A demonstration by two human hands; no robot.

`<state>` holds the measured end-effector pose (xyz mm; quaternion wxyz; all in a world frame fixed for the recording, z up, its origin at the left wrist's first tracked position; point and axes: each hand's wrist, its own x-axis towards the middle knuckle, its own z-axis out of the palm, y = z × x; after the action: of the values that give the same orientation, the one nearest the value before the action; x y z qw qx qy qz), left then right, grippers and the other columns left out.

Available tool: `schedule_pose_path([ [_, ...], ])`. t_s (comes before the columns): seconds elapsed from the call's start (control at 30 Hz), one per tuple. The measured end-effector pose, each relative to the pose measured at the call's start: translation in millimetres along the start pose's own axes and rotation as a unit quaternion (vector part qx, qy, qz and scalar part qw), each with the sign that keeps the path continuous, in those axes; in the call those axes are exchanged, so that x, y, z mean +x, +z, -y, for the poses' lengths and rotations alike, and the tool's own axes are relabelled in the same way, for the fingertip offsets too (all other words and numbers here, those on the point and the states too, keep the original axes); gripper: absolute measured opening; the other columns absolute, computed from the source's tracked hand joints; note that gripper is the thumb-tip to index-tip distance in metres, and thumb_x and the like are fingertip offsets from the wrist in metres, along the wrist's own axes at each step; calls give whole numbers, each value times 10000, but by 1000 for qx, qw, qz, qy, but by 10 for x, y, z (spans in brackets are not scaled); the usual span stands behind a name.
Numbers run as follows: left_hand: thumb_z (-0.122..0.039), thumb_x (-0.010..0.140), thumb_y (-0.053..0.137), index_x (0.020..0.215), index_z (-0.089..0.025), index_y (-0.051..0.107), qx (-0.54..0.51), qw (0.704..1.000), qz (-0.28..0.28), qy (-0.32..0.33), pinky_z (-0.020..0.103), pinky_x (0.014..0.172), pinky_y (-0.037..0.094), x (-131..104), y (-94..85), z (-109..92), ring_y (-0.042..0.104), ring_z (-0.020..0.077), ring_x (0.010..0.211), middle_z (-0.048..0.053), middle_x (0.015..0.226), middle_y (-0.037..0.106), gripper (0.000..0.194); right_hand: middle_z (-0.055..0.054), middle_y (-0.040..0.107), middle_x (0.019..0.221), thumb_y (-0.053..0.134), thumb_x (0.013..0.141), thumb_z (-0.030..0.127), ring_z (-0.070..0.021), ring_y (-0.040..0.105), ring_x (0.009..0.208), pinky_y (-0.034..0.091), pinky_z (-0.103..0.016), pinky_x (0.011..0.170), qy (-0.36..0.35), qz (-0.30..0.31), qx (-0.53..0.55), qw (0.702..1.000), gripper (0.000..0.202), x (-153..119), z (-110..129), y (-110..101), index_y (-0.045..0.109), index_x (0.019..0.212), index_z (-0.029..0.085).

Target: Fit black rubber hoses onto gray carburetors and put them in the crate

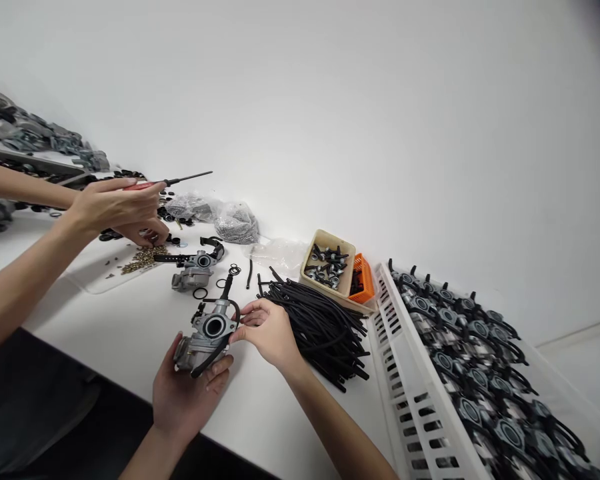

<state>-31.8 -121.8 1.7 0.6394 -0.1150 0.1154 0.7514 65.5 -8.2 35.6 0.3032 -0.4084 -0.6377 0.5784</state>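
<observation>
You are cradling a carburetor (205,343) in your left hand (186,400), just left of the pile of black rubber hoses (315,327). This hand's thumb and fingers are wrapping the casting from below on both sides, a firm grip that is presumably keeping the body steady and turning its round bore upward into view. Your right hand (267,330) is meeting the carburetor from the hose-pile side, its thumb and fingertips drawing nearly together at the flange, where a fitted black hose (209,361) is curving down across the body. Whether they are pinching this hose or merely steadying it, you cannot tell.

Left of the hose pile and farther back, a second carburetor (193,279) is lying beside loose O-rings (200,293), probably within easy reach. Behind the pile, a tan bin (325,291) and an orange basket (365,283) are standing together, seemingly keeping small parts sorted. To its right, a slotted white crate (416,353) is holding similar carburetors in rows, apparently to limit tangling. Well left of the pile, a co-worker's hand (113,203) is gripping a red-handled screwdriver (143,186) above scattered brass fittings (143,259).
</observation>
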Motion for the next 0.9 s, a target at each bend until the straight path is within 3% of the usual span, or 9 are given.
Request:
schedule_pose_path([
  [0.13, -323, 923, 437, 899, -172, 624, 15, 1000, 10, -1, 222, 393, 409, 10, -18, 0, 465, 132, 524, 67, 793, 588, 242, -35, 710, 761, 876, 379, 192, -206, 654, 767, 517, -328, 735, -20, 38, 8, 999, 428, 18, 28, -42, 686, 762, 172],
  [0.3, -309, 915, 441, 918, -164, 617, 41, 999, 30, -4, 212, 377, 403, 52, -86, -7, 473, 125, 506, 72, 800, 599, 228, -66, 733, 909, 891, 355, 210, -191, 659, 784, 510, -318, 743, -37, 94, 58, 993, 423, 60, -1, -69, 614, 672, 167],
  [0.37, -313, 913, 440, 952, -157, 614, 50, 998, 38, -9, 202, 370, 396, 67, -106, -10, 471, 118, 494, 75, 801, 598, 238, -59, 728, 879, 900, 327, 220, -184, 653, 757, 506, -308, 705, -23, 108, 64, 992, 473, 71, 3, -80, 600, 689, 168],
  [0.63, -314, 902, 434, 906, -144, 632, 120, 992, 34, -8, 212, 365, 374, 58, -57, 36, 471, 126, 480, 111, 790, 634, 261, -8, 707, 838, 906, 356, 160, -127, 588, 671, 426, -229, 585, -27, 233, 67, 970, 744, 169, -1, -280, 579, 1023, 199],
  [0.9, -290, 956, 285, 890, -125, 668, 237, 968, 32, 70, 222, 387, 358, -58, 61, 229, 519, 141, 487, 108, 783, 667, 423, -4, 717, 858, 832, 463, 95, -153, 629, 791, 472, -250, 713, -70, 342, 26, 937, 884, 194, 61, -522, 546, 1291, 210],
])
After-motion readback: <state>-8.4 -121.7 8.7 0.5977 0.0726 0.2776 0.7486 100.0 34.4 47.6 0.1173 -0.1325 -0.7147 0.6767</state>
